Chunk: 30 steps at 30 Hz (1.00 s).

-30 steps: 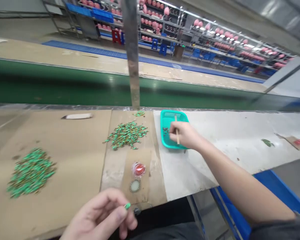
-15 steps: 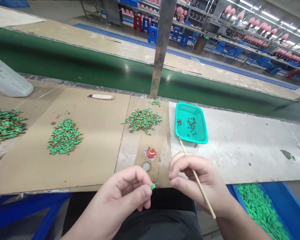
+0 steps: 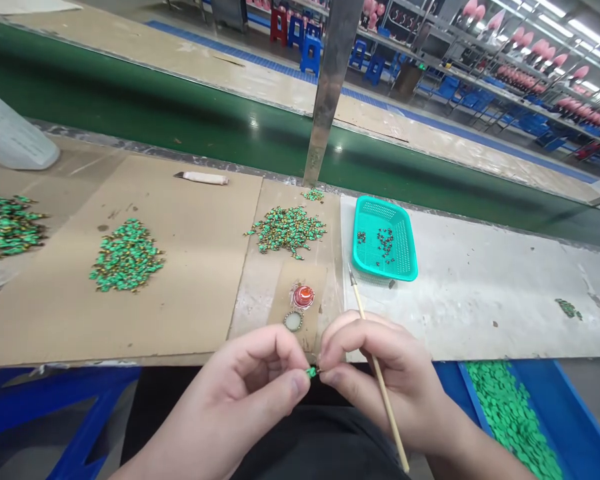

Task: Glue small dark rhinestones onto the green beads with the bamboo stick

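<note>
We hold one small green piece (image 3: 311, 371) just over the table edge, above our lap. Our left hand (image 3: 240, 393) pinches it between thumb and forefinger. Our right hand (image 3: 380, 373) meets it with fingertips closed tight against the piece; whether they grip some tiny part we cannot tell. The stick (image 3: 360, 307) is clamped under those fingers, its tip pointing toward the tray (image 3: 380, 201). We judge the work far from finished: three piles lie on the cardboard, the middle pile (image 3: 287, 230) nearest. The tray holds only a scatter of dark bits (image 3: 386, 241). The blue bin (image 3: 580, 427) at our right carries a layer of green pieces (image 3: 510, 413), likely the finished ones.
</note>
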Tool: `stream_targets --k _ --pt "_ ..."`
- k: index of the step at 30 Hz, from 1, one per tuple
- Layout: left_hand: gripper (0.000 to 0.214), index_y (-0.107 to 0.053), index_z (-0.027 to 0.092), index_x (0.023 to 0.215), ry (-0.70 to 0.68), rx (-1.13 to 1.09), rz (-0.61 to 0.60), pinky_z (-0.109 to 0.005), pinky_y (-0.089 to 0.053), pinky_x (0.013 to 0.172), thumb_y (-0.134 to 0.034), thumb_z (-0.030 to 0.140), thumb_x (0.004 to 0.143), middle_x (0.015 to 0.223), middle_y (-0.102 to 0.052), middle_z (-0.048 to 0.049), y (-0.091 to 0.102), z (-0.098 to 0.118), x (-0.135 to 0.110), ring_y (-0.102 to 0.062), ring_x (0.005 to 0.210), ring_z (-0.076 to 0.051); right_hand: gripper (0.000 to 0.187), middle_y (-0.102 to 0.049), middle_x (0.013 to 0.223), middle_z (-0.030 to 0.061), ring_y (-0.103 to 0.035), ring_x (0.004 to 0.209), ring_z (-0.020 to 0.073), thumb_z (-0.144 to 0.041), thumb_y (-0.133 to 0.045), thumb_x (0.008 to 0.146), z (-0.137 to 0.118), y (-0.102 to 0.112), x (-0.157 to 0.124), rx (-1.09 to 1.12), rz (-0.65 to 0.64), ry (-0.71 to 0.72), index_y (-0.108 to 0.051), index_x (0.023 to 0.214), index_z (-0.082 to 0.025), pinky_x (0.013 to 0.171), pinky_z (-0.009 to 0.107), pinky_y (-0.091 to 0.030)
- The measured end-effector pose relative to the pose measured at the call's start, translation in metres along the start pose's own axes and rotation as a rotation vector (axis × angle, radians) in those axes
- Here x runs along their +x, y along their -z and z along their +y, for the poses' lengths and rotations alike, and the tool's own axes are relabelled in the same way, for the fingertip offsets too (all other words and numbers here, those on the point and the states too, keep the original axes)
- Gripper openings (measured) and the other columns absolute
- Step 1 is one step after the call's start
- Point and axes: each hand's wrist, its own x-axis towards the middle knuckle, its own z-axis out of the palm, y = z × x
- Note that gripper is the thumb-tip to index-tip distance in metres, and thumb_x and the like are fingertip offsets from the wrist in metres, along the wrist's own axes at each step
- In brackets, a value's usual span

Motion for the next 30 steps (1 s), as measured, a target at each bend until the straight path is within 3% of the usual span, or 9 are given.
stream_targets --k 15,20,25,30 --pt "0.037 -0.081 0.025 0.081 -0.009 0.057 0.014 -0.024 -0.047 0.060 -0.093 0.053 0.100 0.071 -0.062 0.0011 -0.002 0.007 0.000 -0.052 0.066 -0.017 0.013 -0.088 0.102 0.0046 -0.085 0.090 0.0208 -0.014 -0.085 0.111 0.000 -0.001 0.000 -0.074 -0.038 0.040 -0.084 0.112 -0.027 0.084 0.032 -0.072" --pt "0.035 -0.083 0.027 0.085 -0.043 0.074 0.002 -0.022 -0.052 0.064 -0.092 0.055 0.104 0.074 -0.069 0.0007 0.002 0.003 0.000 -0.060 0.070 -0.018 0.015 -0.089 0.102 0.0049 -0.085 0.088 0.0200 -0.013 -0.084 0.111 0.004 -0.003 0.001 -0.045 -0.028 0.035 -0.086 0.111 -0.027 0.084 0.031 -0.072" --pt "0.023 -0.089 0.031 0.088 -0.166 0.240 0.080 -0.026 -0.060 0.071 -0.093 0.047 0.105 0.083 -0.082 -0.0018 0.007 -0.001 -0.003 -0.074 0.076 -0.021 0.014 -0.089 0.097 0.0044 -0.085 0.085 0.0198 -0.013 -0.091 0.104 0.002 -0.003 0.000 -0.024 0.045 -0.002 -0.088 0.108 -0.026 0.079 0.029 -0.071" --pt "0.012 -0.095 0.033 0.085 -0.320 0.279 0.173 -0.034 -0.066 0.078 -0.103 0.028 0.093 0.083 -0.088 -0.0045 0.004 0.004 -0.010 -0.082 0.082 -0.029 0.011 -0.087 0.091 0.0046 -0.084 0.077 0.0197 -0.014 -0.089 0.104 -0.001 -0.004 -0.002 -0.001 0.062 -0.009 -0.086 0.102 -0.025 0.073 0.029 -0.070"
